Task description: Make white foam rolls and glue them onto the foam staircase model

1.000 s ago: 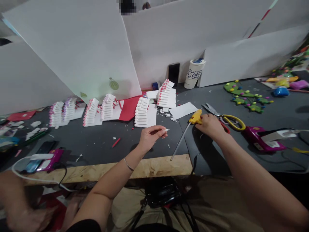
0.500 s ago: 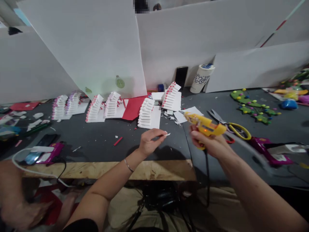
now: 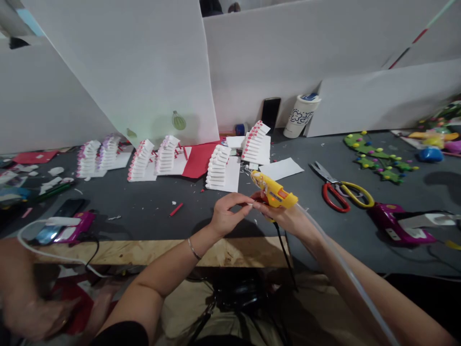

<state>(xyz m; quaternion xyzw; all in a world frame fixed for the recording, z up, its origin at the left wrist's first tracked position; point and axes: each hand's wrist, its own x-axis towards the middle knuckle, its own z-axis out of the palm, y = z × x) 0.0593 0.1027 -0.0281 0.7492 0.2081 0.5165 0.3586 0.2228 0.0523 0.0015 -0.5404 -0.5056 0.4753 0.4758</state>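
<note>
My right hand [image 3: 283, 214] grips a yellow glue gun [image 3: 275, 190], its nozzle pointing up and left and a clear glue stick trailing from its back. My left hand [image 3: 230, 211] pinches a small white paper piece [image 3: 249, 204] between thumb and fingertips. The fingertips of both hands meet at that piece, above the front of the dark table. Just beyond lies a white card with a stack of white cotton swabs [image 3: 217, 168]. Behind it is another card with red-tipped swabs [image 3: 254, 142].
Scissors [image 3: 334, 187] with red and yellow handles lie to the right, near a purple power strip [image 3: 401, 226]. A cup [image 3: 301, 115] and a phone [image 3: 270, 113] stand at the back. More swab cards [image 3: 166, 156] line the left. A co-worker's hand [image 3: 36, 312] is at lower left.
My right hand has moved left with the glue gun, and its fingertips now meet my left hand's. The scissors' red handle has come into view. My left hand has barely shifted.
</note>
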